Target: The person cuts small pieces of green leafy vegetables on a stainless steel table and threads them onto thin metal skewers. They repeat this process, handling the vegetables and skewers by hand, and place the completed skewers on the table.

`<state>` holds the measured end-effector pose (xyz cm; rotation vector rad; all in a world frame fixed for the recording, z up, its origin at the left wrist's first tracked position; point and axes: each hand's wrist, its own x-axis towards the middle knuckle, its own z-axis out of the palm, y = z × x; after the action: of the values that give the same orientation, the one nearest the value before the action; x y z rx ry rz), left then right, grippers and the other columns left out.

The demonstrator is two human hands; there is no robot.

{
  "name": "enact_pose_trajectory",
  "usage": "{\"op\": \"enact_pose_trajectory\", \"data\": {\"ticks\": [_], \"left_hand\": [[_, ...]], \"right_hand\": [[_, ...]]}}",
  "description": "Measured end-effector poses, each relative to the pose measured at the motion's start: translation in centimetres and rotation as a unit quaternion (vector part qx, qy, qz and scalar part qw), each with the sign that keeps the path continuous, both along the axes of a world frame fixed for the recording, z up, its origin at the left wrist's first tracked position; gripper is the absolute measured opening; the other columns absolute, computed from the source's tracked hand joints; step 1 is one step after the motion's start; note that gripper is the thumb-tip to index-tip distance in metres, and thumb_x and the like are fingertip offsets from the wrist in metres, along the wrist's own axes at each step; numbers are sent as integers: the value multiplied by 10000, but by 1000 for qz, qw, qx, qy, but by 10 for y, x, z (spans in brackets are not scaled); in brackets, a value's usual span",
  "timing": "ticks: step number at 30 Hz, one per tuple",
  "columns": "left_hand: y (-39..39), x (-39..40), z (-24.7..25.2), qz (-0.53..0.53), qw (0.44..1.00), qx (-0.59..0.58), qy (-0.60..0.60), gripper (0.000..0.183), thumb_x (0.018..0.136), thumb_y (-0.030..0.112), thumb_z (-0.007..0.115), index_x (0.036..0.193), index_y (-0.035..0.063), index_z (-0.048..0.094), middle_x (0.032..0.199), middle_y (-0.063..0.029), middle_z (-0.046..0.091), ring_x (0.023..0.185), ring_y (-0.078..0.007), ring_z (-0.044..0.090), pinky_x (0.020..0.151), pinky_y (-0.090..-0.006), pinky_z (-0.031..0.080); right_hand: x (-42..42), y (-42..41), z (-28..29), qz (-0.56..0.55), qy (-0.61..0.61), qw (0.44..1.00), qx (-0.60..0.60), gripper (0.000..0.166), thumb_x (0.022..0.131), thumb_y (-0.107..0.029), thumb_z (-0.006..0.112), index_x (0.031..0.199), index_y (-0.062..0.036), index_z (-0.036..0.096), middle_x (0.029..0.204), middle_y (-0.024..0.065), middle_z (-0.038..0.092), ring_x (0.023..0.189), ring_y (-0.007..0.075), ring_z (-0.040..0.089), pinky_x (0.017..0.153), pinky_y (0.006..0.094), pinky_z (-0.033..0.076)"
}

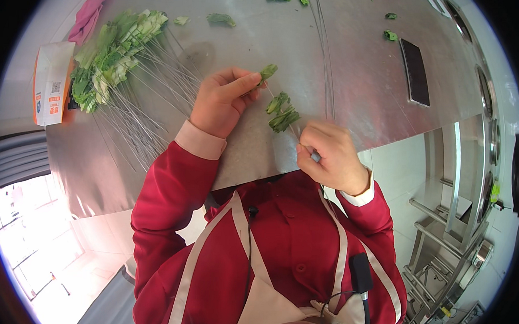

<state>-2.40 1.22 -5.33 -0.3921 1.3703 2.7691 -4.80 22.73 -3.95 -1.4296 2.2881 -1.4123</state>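
Note:
My left hand [227,94] pinches a folded piece of green leaf [269,71] between thumb and fingers, at the upper end of a thin skewer. Two bunched leaf pieces [283,118] sit lower on that skewer [294,132]. Its lower end is gripped in my right hand [330,153], in front of the table's near edge. To the left lies a pile of leaf skewers [117,58], their leafy ends pointing away and thin metal sticks [134,119] fanning towards me. A few bare sticks [325,48] rest beyond my right hand.
Loose leaf scraps [221,19] dot the steel table [255,42]. A dark-screened phone [415,72] lies at the right. A printed paper bag [53,82] and a pink cloth [89,14] are at the far left. A metal rack [441,228] stands at lower right.

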Motion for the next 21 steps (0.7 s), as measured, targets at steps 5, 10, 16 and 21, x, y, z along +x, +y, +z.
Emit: {"op": "enact_pose_trajectory", "data": {"ticks": [5, 10, 16, 21], "left_hand": [[0, 0, -2, -44, 999, 12, -20, 83, 835, 79, 569, 810, 0, 561, 803, -76, 583, 735, -145, 529, 700, -288, 431], [7, 4, -1, -91, 995, -24, -36, 79, 832, 72, 573, 793, 7, 551, 791, -60, 573, 721, -139, 533, 692, -280, 434], [7, 4, 3, -72, 996, -49, -33, 65, 835, 65, 564, 816, 17, 524, 790, -61, 573, 717, -129, 536, 681, -271, 436], [11, 5, 4, -50, 994, -91, -24, 116, 801, 89, 614, 820, 31, 515, 733, -14, 556, 656, -64, 472, 587, -203, 367]], "right_hand": [[-2, -1, -3, -2, 21, 1000, 0, 188, 620, 27, 570, 612, -38, 393, 563, 67, 391, 481, 241, 400, 439, 337, 310], [-5, -4, -4, -11, 27, 1000, 10, 187, 595, 19, 572, 612, -42, 396, 566, 67, 392, 483, 242, 413, 437, 338, 324], [-4, -11, -7, -39, 92, 995, 20, 188, 566, 8, 574, 604, -53, 400, 575, 69, 394, 500, 244, 437, 436, 348, 352], [-2, -18, -9, -81, 158, 983, 47, 191, 536, -8, 584, 598, -63, 412, 584, 64, 402, 512, 242, 458, 437, 345, 378]]}}
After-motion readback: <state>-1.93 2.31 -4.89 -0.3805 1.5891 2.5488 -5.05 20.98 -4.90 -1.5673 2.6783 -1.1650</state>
